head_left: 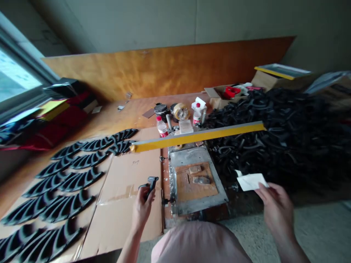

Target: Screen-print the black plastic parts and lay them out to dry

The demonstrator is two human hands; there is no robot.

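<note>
Head view: one small black part [152, 181], grasped between thumb and fingers of the left hand [143, 207], above the cardboard sheet [127, 184] near its right edge, long axis rising away from the wearer with a slight lean right, crosswise head at the far end. One flat white piece [251, 182], pinched at its near right corner by the right hand [278, 206], long axis roughly sideways, free end pointing left, before the heap of black parts [296, 128].

The single head-worn view looks forward and down, close over the workbench [109, 118], toward the wall [153, 25] behind.
</note>
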